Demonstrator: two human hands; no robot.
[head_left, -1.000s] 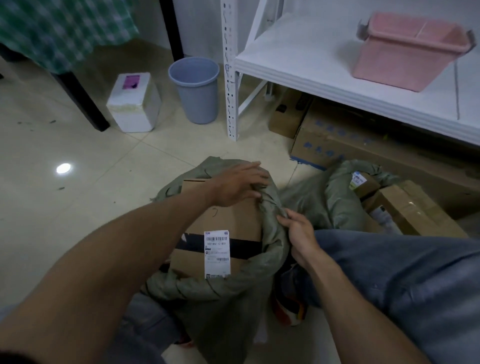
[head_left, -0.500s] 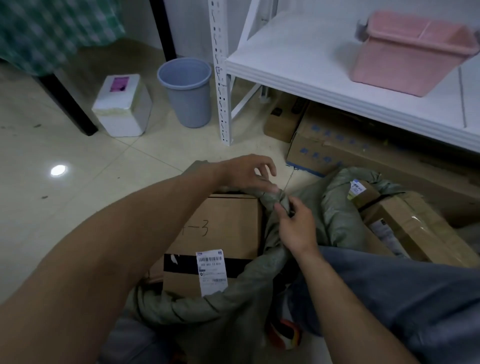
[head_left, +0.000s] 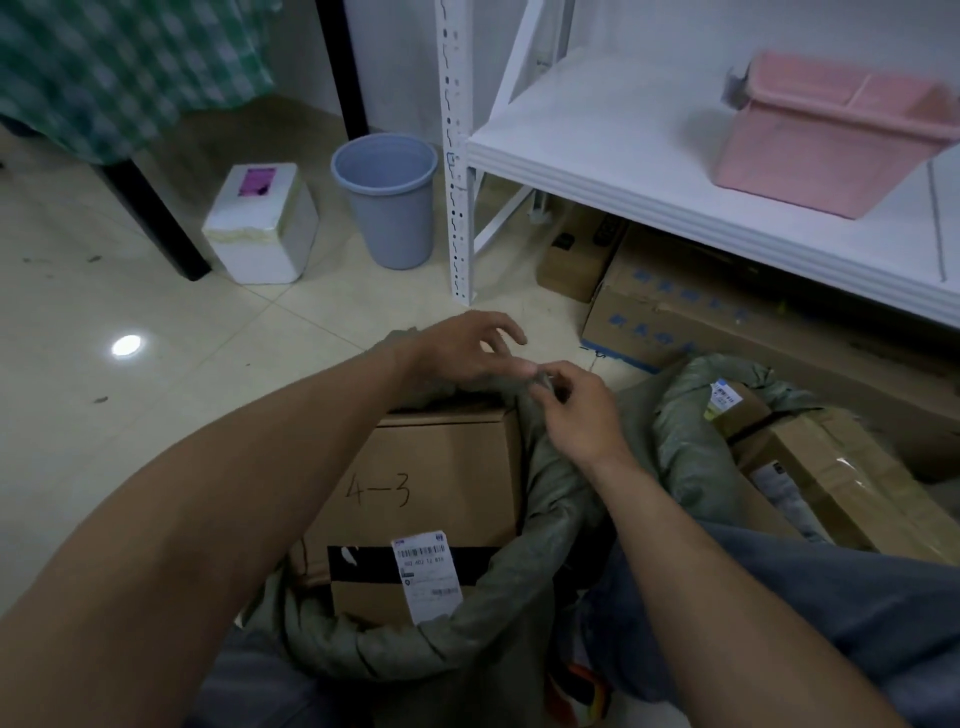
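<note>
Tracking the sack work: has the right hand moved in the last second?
Yes. The right hand went forward along the grey-green fabric sack, from beside the black tape band on the brown cardboard box to its far corner.

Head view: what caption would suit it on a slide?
Right hand pinches the sack's rim, left hand alongside, above a box marked 4-3.

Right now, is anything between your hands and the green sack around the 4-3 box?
Nothing visible. The right hand pinches the green sack at the far corner of the cardboard box; the left hand is beside it, grip unclear.
</note>
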